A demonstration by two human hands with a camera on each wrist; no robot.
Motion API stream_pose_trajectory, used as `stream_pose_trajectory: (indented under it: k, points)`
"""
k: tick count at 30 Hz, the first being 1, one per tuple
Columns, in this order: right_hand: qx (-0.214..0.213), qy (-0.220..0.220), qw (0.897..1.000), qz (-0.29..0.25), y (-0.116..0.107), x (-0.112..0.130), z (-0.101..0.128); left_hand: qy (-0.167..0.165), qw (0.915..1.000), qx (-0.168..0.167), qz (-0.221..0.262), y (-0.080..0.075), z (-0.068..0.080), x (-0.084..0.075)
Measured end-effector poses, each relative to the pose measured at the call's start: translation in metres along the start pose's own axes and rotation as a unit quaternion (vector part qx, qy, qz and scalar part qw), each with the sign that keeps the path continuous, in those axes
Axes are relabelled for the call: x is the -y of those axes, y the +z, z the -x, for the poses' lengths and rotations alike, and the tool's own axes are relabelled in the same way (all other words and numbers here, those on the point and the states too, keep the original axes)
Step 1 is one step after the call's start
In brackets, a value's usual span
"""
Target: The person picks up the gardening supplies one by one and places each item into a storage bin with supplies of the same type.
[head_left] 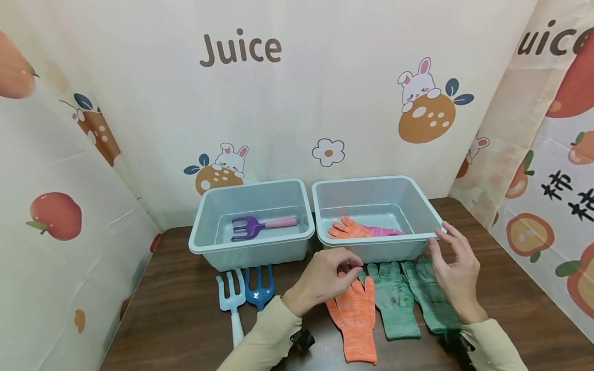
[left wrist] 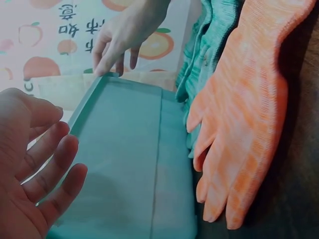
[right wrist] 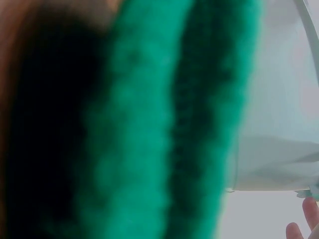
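Note:
My left hand [head_left: 327, 275], fingers loosely curled and holding nothing, hovers over the fingertips of an orange knit glove [head_left: 357, 324] on the table. With fairly straight fingers, my right hand [head_left: 457, 268] touches the front right corner of the rim of the right light blue bin [head_left: 371, 250]. Inside that bin lie an orange glove [head_left: 351, 228] and a pink glove part [head_left: 385, 231]. Two green gloves [head_left: 393, 304] [head_left: 431, 296] lie between the hands, the outer one partly under the right hand. A blurred green glove [right wrist: 144, 119] fills much of the right wrist view.
A second light blue bin [head_left: 260, 257] stands at left, holding a purple hand fork [head_left: 252, 226] with a pink handle. Before it lie a pale blue hand fork [head_left: 232, 299] and a darker blue one [head_left: 261, 292], partly hidden by the left sleeve. Printed curtains [head_left: 297, 103] enclose the table.

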State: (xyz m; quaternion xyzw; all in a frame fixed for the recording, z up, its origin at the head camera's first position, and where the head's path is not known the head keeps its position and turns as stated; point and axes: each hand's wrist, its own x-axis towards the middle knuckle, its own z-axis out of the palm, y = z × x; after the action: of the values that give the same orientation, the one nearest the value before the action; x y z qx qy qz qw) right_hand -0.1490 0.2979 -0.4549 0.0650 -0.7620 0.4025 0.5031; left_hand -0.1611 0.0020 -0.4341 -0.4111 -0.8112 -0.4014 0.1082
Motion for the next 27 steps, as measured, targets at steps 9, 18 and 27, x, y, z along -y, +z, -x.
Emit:
stream_pose_trajectory:
  k: [9,18,27]
  points:
    - [0.002,0.002,1.000,-0.002,-0.001,0.007,-0.001,-0.007,1.0000,0.004,0.001,0.004,0.004,0.001]
    - [0.011,0.005,1.000,0.004,0.000,-0.026,0.006,-0.050,0.9969,0.058,-0.015,0.009,0.010,0.006]
    - [0.010,0.008,1.000,0.009,-0.001,-0.023,0.005,-0.058,0.9958,0.069,-0.019,0.016,0.015,0.010]
